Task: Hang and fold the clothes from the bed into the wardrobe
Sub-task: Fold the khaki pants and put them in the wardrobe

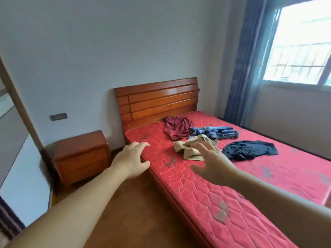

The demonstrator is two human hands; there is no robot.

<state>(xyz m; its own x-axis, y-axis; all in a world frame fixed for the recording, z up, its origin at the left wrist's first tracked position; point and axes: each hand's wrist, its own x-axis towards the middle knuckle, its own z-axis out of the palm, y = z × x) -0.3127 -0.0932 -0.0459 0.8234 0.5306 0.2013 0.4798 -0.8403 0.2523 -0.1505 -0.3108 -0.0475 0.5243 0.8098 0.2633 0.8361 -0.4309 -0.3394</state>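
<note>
The headboard (157, 99) and the nightstand (81, 154) were of glossy reddish wood. The mattress (206, 190) had red quilted cloth, stained in places. The far-right jeans (215, 131) looked like rough denim; the curtain (250, 59) was soft blue cloth.

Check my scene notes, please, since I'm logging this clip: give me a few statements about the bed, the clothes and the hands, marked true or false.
1. Four garments lie on the red mattress. True.
2. The right hand grips the black garment. False: it reaches, fingers spread, toward the beige garment and holds nothing.
3. The maroon garment lies nearest the headboard. True.
4. The left hand holds a hanger. False: it is empty, at the mattress edge.
5. The nightstand stands beside the window. False: it stands on the bed's opposite side.
</note>
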